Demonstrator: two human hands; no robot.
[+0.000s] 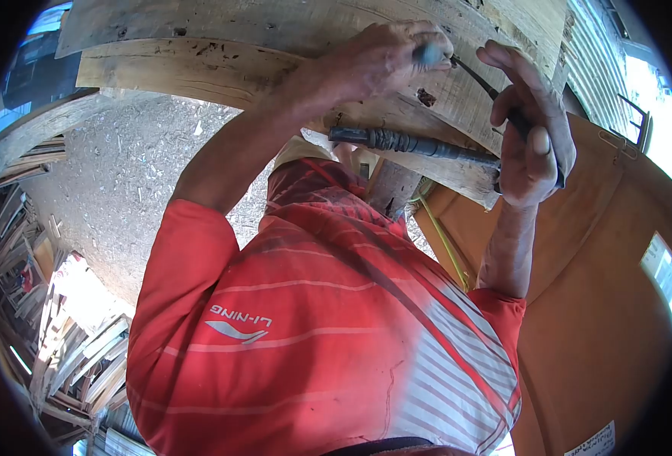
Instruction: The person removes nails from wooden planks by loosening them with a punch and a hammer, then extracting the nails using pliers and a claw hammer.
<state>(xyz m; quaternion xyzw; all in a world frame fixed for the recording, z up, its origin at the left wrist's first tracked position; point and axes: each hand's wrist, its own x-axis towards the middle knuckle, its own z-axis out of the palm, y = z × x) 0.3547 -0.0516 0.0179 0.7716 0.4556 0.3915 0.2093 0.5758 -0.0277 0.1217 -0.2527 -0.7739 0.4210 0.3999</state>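
Observation:
My left hand [400, 57], closed in a pinch, is over the wooden boards. A small teal patch shows between its fingers; what it holds is unclear. At its fingertips is the tip of a slender dark tool [475, 77] with a thin shaft. My right hand [535, 137] wraps round that tool's black handle, its index finger stretched out. Below, a thick black bar [412, 144] with a wrapped grip runs across to the right hand. Its right end goes behind that hand, so I cannot tell whether it is also held.
Worn wooden planks [199, 70] span the top, some with holes. An orange-brown panel [594, 281] stands on the right, beside a yellow strap [444, 235]. Scrap wood [85, 372] is heaped at the lower left, on chip-strewn ground [138, 182]. Corrugated sheet [598, 45] is at the upper right.

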